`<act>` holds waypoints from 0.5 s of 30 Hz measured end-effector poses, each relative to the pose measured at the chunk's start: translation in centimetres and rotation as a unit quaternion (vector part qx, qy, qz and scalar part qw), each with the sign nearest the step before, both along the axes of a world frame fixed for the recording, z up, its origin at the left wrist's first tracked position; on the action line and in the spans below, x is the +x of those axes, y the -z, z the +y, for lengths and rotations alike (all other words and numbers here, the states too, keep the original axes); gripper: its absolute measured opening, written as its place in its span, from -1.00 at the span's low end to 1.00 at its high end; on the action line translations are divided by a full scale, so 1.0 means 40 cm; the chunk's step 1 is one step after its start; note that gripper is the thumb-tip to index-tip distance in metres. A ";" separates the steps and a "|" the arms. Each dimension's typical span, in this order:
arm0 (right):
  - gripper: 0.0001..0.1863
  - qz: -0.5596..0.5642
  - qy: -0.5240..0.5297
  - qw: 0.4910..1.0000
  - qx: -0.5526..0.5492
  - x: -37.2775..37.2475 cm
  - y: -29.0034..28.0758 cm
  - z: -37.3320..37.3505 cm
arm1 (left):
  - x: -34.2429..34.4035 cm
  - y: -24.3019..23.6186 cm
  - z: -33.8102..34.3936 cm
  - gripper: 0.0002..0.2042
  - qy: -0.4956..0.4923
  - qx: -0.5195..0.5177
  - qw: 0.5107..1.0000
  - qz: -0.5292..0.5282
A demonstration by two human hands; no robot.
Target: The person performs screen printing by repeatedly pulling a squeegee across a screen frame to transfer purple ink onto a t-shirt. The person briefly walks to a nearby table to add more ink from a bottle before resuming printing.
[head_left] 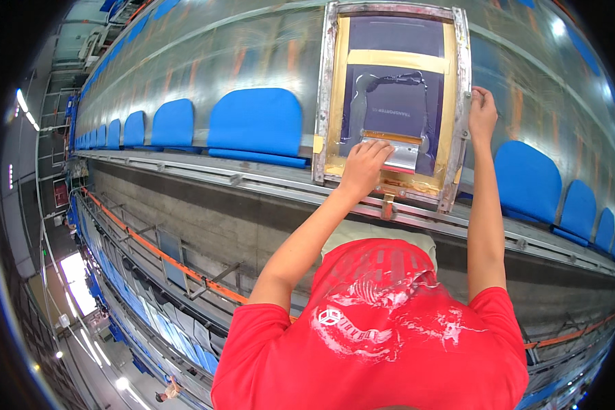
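Note:
A screen printing frame (pixel 462 61) with metal sides lies in front of me on the long table. Yellowish tape (pixel 398 61) borders its dark purple mesh (pixel 398 96) and crosses it near the far end. A glossy, wet-looking smear outlines a rectangle on the mesh. My left hand (pixel 367 166) is closed on a silver squeegee (pixel 404 157) with an amber edge, resting at the mesh's near end. At the frame's right side, my right hand (pixel 482 115) has its fingers curled against the outer edge. Its fingertips are partly hidden.
Blue rounded panels (pixel 256 121) lie in a row along the table (pixel 280 48) on both sides of the frame. A metal rail (pixel 246 183) runs along the near edge. Behind on the left are an orange bar (pixel 164 251), more racks, and a distant person (pixel 169 391).

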State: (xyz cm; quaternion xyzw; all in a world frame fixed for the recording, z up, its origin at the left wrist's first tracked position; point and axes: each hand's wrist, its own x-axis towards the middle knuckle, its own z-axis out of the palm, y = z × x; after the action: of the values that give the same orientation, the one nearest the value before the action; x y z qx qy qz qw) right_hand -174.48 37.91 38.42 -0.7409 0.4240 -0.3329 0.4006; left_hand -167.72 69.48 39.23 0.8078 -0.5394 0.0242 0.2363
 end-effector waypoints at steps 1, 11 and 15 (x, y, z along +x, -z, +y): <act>-0.74 0.007 -0.002 1.000 0.009 0.010 -0.025 0.023 | 0.000 -0.016 0.022 -0.54 -0.010 0.005 1.000 0.003; -0.79 -0.057 -0.012 0.998 0.016 0.491 0.062 0.519 | 0.459 -0.012 0.477 -0.53 -0.051 0.077 0.996 -0.006; -0.79 -0.058 -0.009 0.998 0.031 0.552 0.081 0.602 | 0.521 -0.002 0.561 -0.52 -0.058 0.100 0.993 -0.014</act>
State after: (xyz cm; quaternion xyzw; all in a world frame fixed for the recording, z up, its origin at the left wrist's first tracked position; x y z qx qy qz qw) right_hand -152.42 62.00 35.17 -0.7116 0.4035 -0.3580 0.4502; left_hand -146.89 91.94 39.31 0.8567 -0.4951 -0.0047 0.1445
